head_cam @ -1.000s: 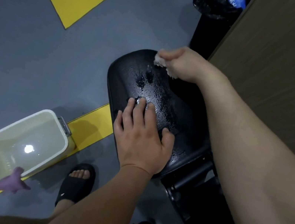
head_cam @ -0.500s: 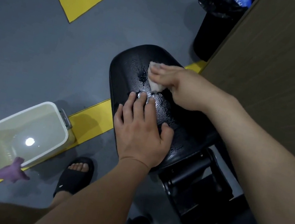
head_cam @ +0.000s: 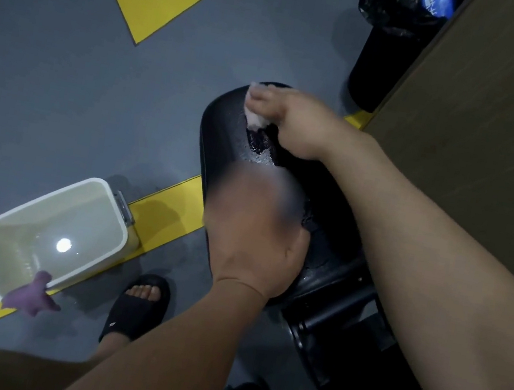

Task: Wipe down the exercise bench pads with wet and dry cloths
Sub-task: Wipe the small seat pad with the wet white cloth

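Note:
A black bench pad (head_cam: pixel 225 135) lies in the middle, glistening with water drops. My right hand (head_cam: pixel 295 119) is closed on a small white wet cloth (head_cam: pixel 256 120) and presses it against the pad's far end. My left hand (head_cam: pixel 253 228) rests on the pad's near half; its fingers are motion-blurred, and it holds nothing. A purple cloth (head_cam: pixel 28 294) hangs over the near rim of a white basin (head_cam: pixel 24 213) on the floor at the left.
The basin holds water and sits on a yellow floor line (head_cam: pixel 165 203). A black bin with a bag (head_cam: pixel 389 46) stands at the far right beside a brown wall panel (head_cam: pixel 497 133). My feet in black slides (head_cam: pixel 138 307) stand near the bench frame (head_cam: pixel 345 329).
My right hand has pushed the white cloth from the pad's middle back toward its far end. My left hand's fingers are shifting on the pad and blur.

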Demonstrator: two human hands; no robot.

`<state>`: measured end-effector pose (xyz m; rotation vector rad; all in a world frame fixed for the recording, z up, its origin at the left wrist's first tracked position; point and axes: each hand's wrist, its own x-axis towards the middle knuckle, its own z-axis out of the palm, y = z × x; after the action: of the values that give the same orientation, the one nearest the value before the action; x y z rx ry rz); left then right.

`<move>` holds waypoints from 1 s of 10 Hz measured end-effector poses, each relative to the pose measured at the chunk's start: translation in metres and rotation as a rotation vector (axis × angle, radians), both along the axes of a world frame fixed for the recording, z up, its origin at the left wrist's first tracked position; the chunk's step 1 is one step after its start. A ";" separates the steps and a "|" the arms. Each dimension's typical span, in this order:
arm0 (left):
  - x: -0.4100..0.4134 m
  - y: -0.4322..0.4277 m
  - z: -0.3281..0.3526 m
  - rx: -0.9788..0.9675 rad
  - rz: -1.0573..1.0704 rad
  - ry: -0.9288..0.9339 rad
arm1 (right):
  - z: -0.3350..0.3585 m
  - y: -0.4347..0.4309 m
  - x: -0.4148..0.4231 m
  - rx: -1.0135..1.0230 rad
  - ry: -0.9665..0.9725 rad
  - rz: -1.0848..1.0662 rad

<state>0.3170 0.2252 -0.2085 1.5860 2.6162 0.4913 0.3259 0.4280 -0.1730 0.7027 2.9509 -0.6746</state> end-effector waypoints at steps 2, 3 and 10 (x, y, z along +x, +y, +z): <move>0.002 0.001 0.002 0.031 -0.013 -0.036 | 0.012 -0.006 -0.022 0.056 -0.041 -0.035; -0.001 0.001 0.002 0.034 -0.021 -0.027 | 0.011 -0.027 0.012 0.010 0.009 0.109; 0.008 0.000 0.044 0.133 -0.045 -0.061 | 0.004 -0.038 0.095 -0.014 0.095 -0.191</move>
<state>0.3245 0.2256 -0.1648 1.6347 2.5451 0.7134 0.4211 0.3904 -0.1694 0.9883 2.9865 -0.7603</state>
